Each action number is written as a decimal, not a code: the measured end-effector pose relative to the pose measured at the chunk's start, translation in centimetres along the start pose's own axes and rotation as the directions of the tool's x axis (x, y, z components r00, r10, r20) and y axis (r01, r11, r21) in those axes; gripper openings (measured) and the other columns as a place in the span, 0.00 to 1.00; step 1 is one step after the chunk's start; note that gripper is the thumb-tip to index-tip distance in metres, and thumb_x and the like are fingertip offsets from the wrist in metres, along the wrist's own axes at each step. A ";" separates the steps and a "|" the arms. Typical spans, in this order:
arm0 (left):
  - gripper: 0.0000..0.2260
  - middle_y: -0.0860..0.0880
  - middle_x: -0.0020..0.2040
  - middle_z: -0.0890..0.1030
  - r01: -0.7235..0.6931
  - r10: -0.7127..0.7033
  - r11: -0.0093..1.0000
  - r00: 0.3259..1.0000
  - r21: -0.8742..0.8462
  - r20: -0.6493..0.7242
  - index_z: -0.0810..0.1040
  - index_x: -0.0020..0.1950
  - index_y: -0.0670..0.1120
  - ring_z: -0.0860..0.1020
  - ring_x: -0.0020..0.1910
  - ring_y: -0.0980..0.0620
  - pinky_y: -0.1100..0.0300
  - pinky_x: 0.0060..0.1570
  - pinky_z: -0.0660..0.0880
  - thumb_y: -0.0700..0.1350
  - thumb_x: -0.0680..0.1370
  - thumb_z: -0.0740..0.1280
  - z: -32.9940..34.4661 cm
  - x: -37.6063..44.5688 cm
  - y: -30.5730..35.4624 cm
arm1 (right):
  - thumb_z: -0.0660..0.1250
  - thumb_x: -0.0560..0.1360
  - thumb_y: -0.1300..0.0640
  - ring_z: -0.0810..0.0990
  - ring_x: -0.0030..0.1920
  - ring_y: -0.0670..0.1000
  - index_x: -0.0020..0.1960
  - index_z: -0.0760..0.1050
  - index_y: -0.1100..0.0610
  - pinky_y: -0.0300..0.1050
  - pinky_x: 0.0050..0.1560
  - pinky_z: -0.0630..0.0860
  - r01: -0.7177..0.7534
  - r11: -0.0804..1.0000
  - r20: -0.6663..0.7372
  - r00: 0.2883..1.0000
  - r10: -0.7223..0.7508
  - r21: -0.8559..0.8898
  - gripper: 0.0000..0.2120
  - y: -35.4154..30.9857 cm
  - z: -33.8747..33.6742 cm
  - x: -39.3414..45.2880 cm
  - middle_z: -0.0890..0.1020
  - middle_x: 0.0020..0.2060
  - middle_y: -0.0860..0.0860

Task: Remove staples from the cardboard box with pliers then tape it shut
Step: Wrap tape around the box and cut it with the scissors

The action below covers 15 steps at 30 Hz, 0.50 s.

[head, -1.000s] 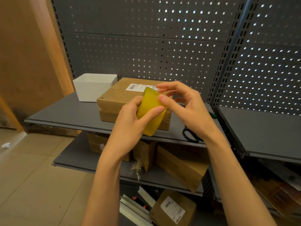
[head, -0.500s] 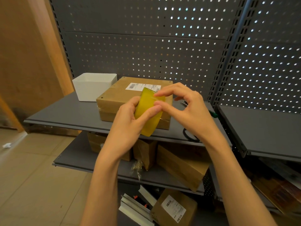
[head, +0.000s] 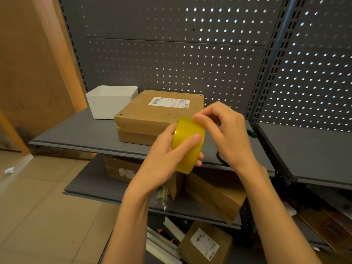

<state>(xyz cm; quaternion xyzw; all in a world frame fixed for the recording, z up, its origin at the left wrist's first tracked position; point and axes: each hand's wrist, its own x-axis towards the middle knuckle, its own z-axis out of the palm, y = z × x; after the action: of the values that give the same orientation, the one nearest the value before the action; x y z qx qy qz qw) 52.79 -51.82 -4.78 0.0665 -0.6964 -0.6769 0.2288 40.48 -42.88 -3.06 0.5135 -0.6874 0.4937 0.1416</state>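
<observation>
1. Head view: the tape roll (head: 188, 144) is a wide, translucent yellow roll with a smooth glossy band; it is held in the air in front of the cardboard box (head: 152, 119).
2. The cardboard box is flat, brown and closed, with a white barcode label on its top. It lies on the grey shelf (head: 76, 134), and a white bin (head: 110, 101) stands just beside its left edge.
3. Left hand (head: 165, 159) grip: closed on the tape roll. The thumb presses across the outer band, and fingertips show at the roll's lower right edge.
4. Right hand (head: 226, 134) grip: fingers curled, with thumb and forefinger pinching at the upper rim of the tape roll. Whether they hold a loose tape end cannot be told.
5. Orientation: the tape roll stands on edge, its outer band facing the camera; its axis runs from the box side at left to the right.
6. More cardboard boxes lie on the lower shelf, beneath the cardboard box.
</observation>
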 end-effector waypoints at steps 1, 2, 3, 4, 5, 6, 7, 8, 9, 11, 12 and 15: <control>0.12 0.44 0.38 0.83 0.018 -0.018 1.000 1.000 0.018 -0.011 0.73 0.57 0.47 0.83 0.34 0.50 0.63 0.33 0.77 0.48 0.75 0.66 0.1 0.2 -0.1 | 0.65 0.77 0.58 0.76 0.39 0.45 0.44 0.78 0.61 0.39 0.40 0.72 0.010 1.000 -0.023 1.000 -0.011 -0.021 0.07 0.0 0.0 -0.2 0.78 0.39 0.49; 0.11 0.45 0.37 0.83 0.042 -0.041 0.998 0.999 0.047 -0.030 0.73 0.56 0.47 0.82 0.33 0.49 0.61 0.32 0.77 0.48 0.76 0.66 0.3 0.5 -0.2 | 0.64 0.77 0.58 0.75 0.39 0.44 0.44 0.77 0.62 0.38 0.40 0.72 0.032 0.999 -0.041 0.999 -0.033 -0.040 0.08 -0.1 -0.1 -0.4 0.78 0.39 0.49; 0.11 0.45 0.36 0.83 0.068 -0.063 0.995 0.996 0.078 -0.061 0.73 0.56 0.46 0.82 0.33 0.49 0.59 0.33 0.78 0.49 0.76 0.65 0.3 0.8 -0.5 | 0.63 0.77 0.58 0.75 0.39 0.45 0.44 0.76 0.61 0.38 0.40 0.71 0.061 0.996 -0.047 0.997 -0.064 -0.068 0.08 -0.2 -0.1 -0.6 0.77 0.39 0.49; 0.11 0.45 0.35 0.83 0.094 -0.084 0.990 0.992 0.105 -0.095 0.73 0.55 0.45 0.82 0.33 0.48 0.57 0.35 0.78 0.49 0.76 0.65 0.4 0.9 -0.7 | 0.63 0.78 0.57 0.75 0.40 0.46 0.44 0.75 0.61 0.39 0.40 0.71 0.086 0.991 -0.039 0.995 -0.091 -0.107 0.08 -0.4 -0.1 -0.7 0.77 0.39 0.49; 0.12 0.45 0.35 0.83 0.119 -0.104 0.985 0.988 0.127 -0.119 0.74 0.54 0.44 0.82 0.32 0.48 0.56 0.36 0.78 0.50 0.76 0.65 0.4 1.1 -1.0 | 0.62 0.78 0.56 0.75 0.40 0.48 0.44 0.74 0.60 0.41 0.41 0.71 0.096 0.986 -0.019 0.995 -0.099 -0.140 0.08 -0.4 -0.1 -0.7 0.77 0.40 0.50; 0.12 0.45 0.35 0.84 0.143 -0.126 0.980 0.984 0.139 -0.124 0.74 0.54 0.43 0.82 0.32 0.48 0.57 0.36 0.78 0.50 0.76 0.65 0.4 1.1 -1.2 | 0.61 0.78 0.56 0.75 0.41 0.49 0.44 0.73 0.59 0.43 0.42 0.72 0.081 0.985 0.006 0.997 -0.081 -0.150 0.08 -0.3 -0.1 -0.8 0.76 0.41 0.50; 0.13 0.45 0.35 0.84 0.167 -0.153 0.977 0.982 0.134 -0.110 0.74 0.54 0.42 0.82 0.32 0.49 0.58 0.35 0.78 0.50 0.76 0.65 0.4 1.0 -1.5 | 0.61 0.79 0.56 0.75 0.42 0.50 0.44 0.73 0.59 0.45 0.43 0.72 0.043 0.990 0.035 0.999 -0.039 -0.133 0.07 -0.1 -0.1 -0.8 0.76 0.41 0.50; 0.13 0.45 0.35 0.84 0.191 -0.182 0.976 0.979 0.106 -0.088 0.75 0.54 0.42 0.82 0.31 0.49 0.59 0.34 0.78 0.50 0.76 0.65 0.5 0.9 -1.7 | 0.61 0.79 0.56 0.76 0.43 0.50 0.45 0.73 0.59 0.46 0.45 0.72 -0.007 0.995 0.073 0.997 0.014 -0.095 0.08 0.3 -0.2 -0.8 0.77 0.41 0.51; 0.13 0.45 0.35 0.84 0.212 -0.207 0.975 0.976 0.066 -0.071 0.75 0.54 0.41 0.82 0.31 0.50 0.60 0.32 0.77 0.50 0.76 0.66 0.6 0.7 -2.0 | 0.61 0.79 0.55 0.76 0.44 0.49 0.45 0.74 0.60 0.46 0.47 0.72 -0.060 0.997 0.121 0.991 0.065 -0.046 0.09 0.6 -0.4 -0.8 0.77 0.42 0.51; 0.14 0.44 0.36 0.84 0.239 -0.237 0.971 0.969 0.024 -0.072 0.75 0.55 0.41 0.82 0.32 0.50 0.62 0.31 0.77 0.50 0.76 0.66 0.7 0.6 -2.5 | 0.61 0.76 0.48 0.77 0.46 0.46 0.46 0.75 0.58 0.44 0.49 0.73 -0.147 0.988 0.219 0.966 0.136 0.038 0.13 0.9 -0.7 -1.0 0.79 0.43 0.50; 0.14 0.44 0.36 0.84 0.250 -0.248 0.968 0.965 0.016 -0.083 0.75 0.55 0.41 0.82 0.32 0.50 0.62 0.31 0.76 0.50 0.76 0.65 0.8 0.6 -2.7 | 0.63 0.73 0.45 0.77 0.47 0.45 0.46 0.76 0.56 0.42 0.50 0.73 -0.166 0.985 0.252 0.956 0.148 0.050 0.14 1.1 -0.7 -1.1 0.79 0.43 0.49; 0.15 0.44 0.36 0.84 0.252 -0.253 0.967 0.963 -0.028 -0.094 0.76 0.55 0.42 0.82 0.32 0.51 0.64 0.29 0.76 0.51 0.76 0.65 0.8 0.7 -2.7 | 0.69 0.72 0.50 0.78 0.46 0.42 0.44 0.77 0.53 0.39 0.51 0.74 -0.179 0.983 0.219 0.962 0.164 0.051 0.06 1.8 -0.5 -1.2 0.80 0.41 0.45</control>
<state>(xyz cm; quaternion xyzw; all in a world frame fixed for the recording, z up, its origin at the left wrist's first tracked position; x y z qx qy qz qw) 51.23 -51.64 -7.26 0.1856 -0.6649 -0.7021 0.1746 39.37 -41.83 -4.66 0.5068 -0.7228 0.4698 0.0057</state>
